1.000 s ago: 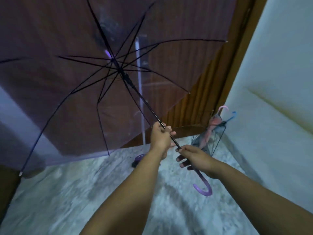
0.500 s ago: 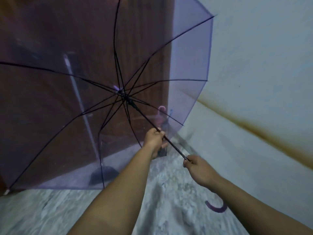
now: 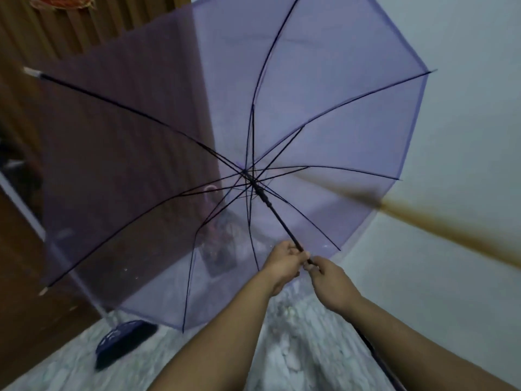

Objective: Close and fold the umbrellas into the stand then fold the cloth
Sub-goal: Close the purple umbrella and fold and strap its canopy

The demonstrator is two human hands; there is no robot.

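While its canopy is fully spread, the translucent purple umbrella fills most of the view, tilted away from the camera with its black ribs radiating from the hub and its black shaft slanting down to the hands. Behind the canopy, blurred, a wire umbrella stand sits on the marble floor and holds a pink hooked handle. A dark blue object lies on the floor at lower left; pale marks on it are unreadable. Both forearms extend forward. The left hand is curled around the shaft. The right hand, touching the left, grips the shaft just below it.
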